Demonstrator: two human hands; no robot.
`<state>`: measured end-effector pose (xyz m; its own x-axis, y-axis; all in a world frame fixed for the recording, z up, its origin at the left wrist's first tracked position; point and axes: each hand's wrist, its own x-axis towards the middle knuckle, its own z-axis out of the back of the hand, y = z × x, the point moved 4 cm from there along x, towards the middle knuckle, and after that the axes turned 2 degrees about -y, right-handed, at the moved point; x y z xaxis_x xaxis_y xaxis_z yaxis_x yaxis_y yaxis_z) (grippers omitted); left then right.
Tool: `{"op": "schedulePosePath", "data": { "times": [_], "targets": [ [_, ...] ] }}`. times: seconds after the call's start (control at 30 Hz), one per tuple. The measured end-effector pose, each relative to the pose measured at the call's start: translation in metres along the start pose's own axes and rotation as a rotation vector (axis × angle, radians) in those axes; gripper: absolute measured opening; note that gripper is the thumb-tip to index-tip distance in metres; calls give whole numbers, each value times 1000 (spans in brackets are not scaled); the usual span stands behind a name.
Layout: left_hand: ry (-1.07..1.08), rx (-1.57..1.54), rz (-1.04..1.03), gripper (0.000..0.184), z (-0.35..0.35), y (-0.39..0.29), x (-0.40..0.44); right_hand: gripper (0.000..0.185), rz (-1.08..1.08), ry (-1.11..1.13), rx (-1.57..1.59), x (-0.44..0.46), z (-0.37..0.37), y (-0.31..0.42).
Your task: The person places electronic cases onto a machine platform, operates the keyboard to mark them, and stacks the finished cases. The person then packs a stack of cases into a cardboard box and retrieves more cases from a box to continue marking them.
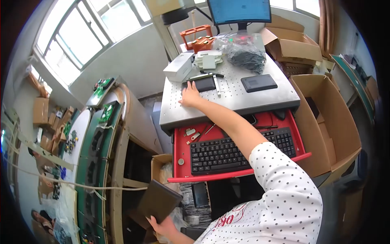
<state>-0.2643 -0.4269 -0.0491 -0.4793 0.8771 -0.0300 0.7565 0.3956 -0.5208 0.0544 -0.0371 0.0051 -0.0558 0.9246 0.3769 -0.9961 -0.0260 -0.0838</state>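
Observation:
My left hand [162, 228] is low at the front, its thumb over the edge of a dark, flat rectangular device [160, 200]. It holds the device tilted beside the open drawer. My right arm reaches across to the perforated metal worktop [260, 95]. There my right hand [190, 96] rests with fingers spread at the left end of a black flat device [204, 84]. A light metal bar [217, 86] lies along that device's right end. Farther right on the worktop lies another dark flat device [258, 83].
A red drawer [239, 174] under the worktop holds a black keyboard [221, 154]. Behind are a white box [178, 67], a plastic-wrapped black bundle [246, 59] and a monitor [239, 11]. Cardboard boxes [341, 134] stand right; a conveyor line [91, 162] runs left. A cable [118, 188] crosses the left.

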Motion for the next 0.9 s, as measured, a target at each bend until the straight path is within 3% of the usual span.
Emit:
{"op": "schedulePosePath", "data": {
  "times": [0.07, 0.17, 0.3, 0.4, 0.43, 0.53, 0.67, 0.8, 0.87, 0.9],
  "targets": [
    [-23, 4, 6, 40, 4, -8, 0, 66, 33, 196, 55, -4, 3, 4],
    [-83, -24, 59, 39, 5, -9, -4, 61, 92, 184, 116, -24, 19, 20],
    [81, -154, 166, 39, 3, -3, 4, 55, 196, 325, 297, -72, 50, 35],
    [121, -152, 163, 41, -10, 5, 4, 48, 274, -110, 0, -104, 36, 39],
    [148, -160, 180, 41, -13, 8, 3, 34, 273, -441, -115, -113, 39, 39],
    [192, -176, 218, 42, -18, 14, -2, 20, 463, -413, -50, -128, 43, 32],
    [210, -174, 234, 43, -19, 20, -8, 9, 701, -595, 31, -155, 74, 12],
    [153, -119, 208, 41, -22, 23, -7, 9, 470, -723, 242, -167, 131, -50],
    [129, -93, 222, 39, -21, 27, -3, 7, 356, -850, 214, -163, 140, -97],
    [117, -26, 206, 38, -26, 28, -3, 6, 288, -777, 105, -159, 140, -119]
  ]
}}
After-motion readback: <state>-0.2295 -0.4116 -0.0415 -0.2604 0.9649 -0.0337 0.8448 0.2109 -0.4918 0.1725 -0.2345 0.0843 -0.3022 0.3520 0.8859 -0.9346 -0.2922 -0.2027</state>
